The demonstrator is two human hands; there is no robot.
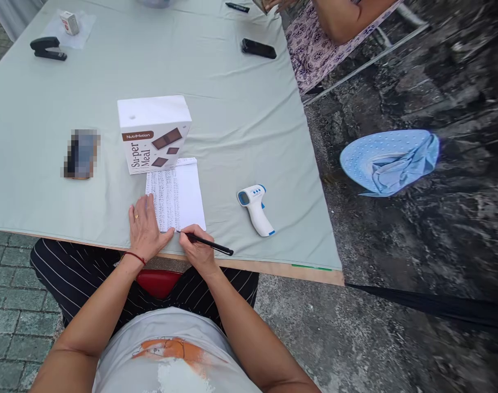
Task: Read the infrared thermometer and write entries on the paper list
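Observation:
My right hand (198, 250) is closed around a black pen (211, 243), its tip at the lower edge of a sheet of paper (189, 194). Rows of small dark writing cover the left part of that sheet; its right part is white. Flat beside the writing lies my left hand (145, 229), fingers stretched out over the paper's left edge and the cloth. A white "Su-per Meal" box (154, 134) stands upright at the top of the sheet, touching or covering its upper edge. To the right of my hands rests a white and blue infrared thermometer (257, 210).
A pale green tablecloth (232, 147) covers the table. On it lie a phone-like pixelated object (81, 154), a black stapler (48, 49), a small box (69, 23), a black case (259, 48) and a marker (237, 7). Another person's arm (339, 22) shows top right. A blue hat (390, 161) lies beyond the right edge.

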